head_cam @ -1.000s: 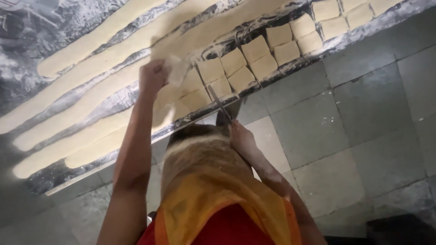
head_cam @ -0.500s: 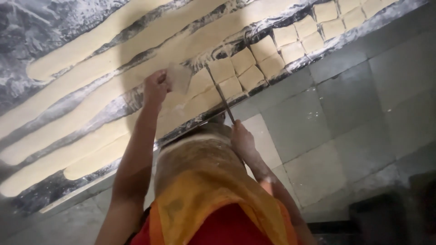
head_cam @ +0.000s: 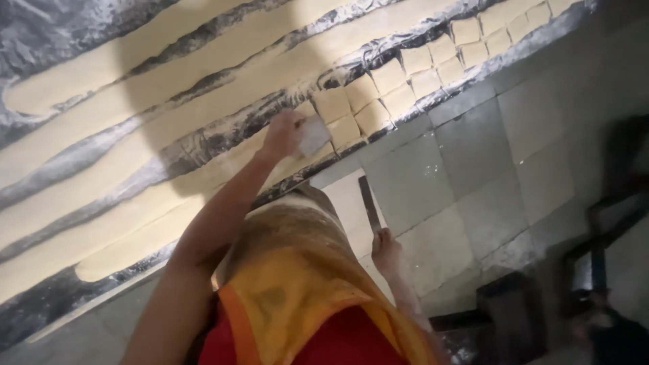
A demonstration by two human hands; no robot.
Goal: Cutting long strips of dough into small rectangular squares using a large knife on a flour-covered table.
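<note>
Across the floured dark counter [head_cam: 81,27] lie several long pale dough ropes [head_cam: 135,145], side by side and running slantwise from the lower left to the upper right. At their right end sit the cut dough squares [head_cam: 412,74], packed in rows along the counter's edge, some touching their neighbours. Below the edge comes a tiled floor [head_cam: 473,176], well under the work.

The left hand [head_cam: 284,135] reaches over the nearest rope, its fingers closed about a small pale dough piece [head_cam: 314,134] just beside the cut rows. The right hand [head_cam: 387,249] hangs off the counter, over the floor, gripping the handle of a long knife [head_cam: 369,203] whose blade points up toward the counter's edge.

Risks, as I judge them: the blade is close to the apron [head_cam: 297,270] and the body, so a careless swing upward could catch cloth or the left forearm. The piece in the left hand is soft and could stretch or stick to its neighbours if pressed down. Squares at the very edge could be nudged off onto the floor.
</note>
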